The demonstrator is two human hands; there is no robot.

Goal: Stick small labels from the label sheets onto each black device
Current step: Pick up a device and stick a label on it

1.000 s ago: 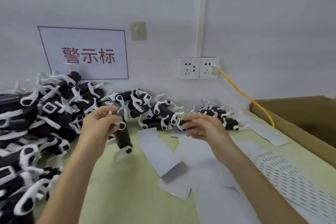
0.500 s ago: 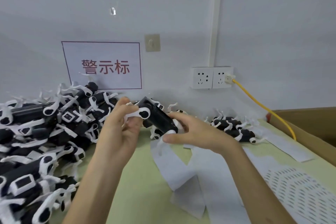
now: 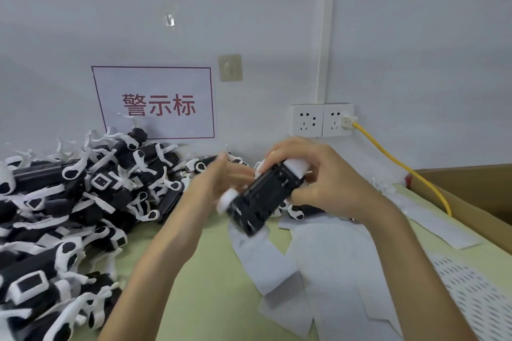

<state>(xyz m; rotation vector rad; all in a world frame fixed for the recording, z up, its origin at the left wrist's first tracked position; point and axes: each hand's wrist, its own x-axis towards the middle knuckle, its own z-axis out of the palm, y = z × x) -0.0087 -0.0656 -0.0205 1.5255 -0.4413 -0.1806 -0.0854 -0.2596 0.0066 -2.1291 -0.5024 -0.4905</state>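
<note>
Since 0.5 s ago: device [image 3: 264, 198] has swung lower and rightward, near end tipped down, held in the air over the label sheets [image 3: 327, 271]. Right hand [image 3: 329, 183] grips its far end, fingers curled over the white cap. Left hand [image 3: 216, 183] is blurred beside it; I cannot tell its grip. Pile [image 3: 83, 202] sits left on the worktop [image 3: 207, 285]. Sign [image 3: 155, 104] reads "警示标" in red.
</note>
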